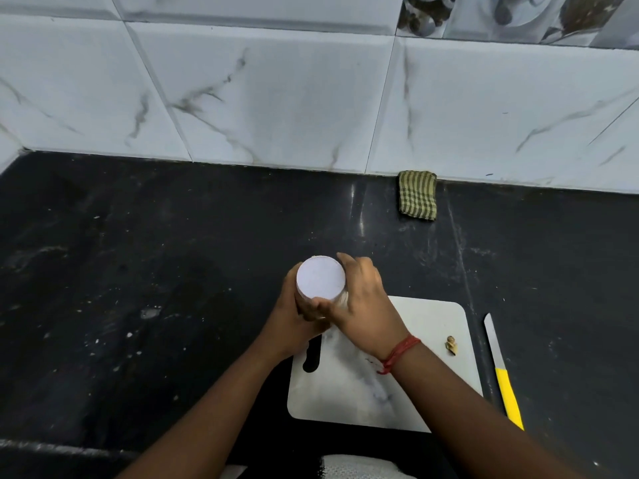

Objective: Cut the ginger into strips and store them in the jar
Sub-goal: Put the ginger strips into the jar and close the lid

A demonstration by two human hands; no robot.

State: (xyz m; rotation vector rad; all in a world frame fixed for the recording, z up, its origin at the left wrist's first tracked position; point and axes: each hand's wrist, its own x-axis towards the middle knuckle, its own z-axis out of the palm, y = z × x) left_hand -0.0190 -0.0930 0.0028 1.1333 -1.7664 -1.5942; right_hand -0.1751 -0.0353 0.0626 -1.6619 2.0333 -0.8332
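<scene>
Both hands are gripping the jar (pixel 320 288) at the board's (pixel 425 326) far left corner: my left hand (pixel 288 318) is wrapping its fingers around the glass, my right hand (pixel 363 302) is curling its fingers round the white lid (pixel 321 277). One ginger scrap (pixel 451 345) is lying on the board, and the knife (pixel 503 369) is resting on the table (pixel 138 271) just right of it.

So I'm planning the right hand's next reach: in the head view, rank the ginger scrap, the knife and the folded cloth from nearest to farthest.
From the right hand, which grips the jar:
1. Ginger scrap, on the cutting board, right side.
2. Knife, on the counter right of the board.
3. Folded cloth, against the back wall.
</scene>
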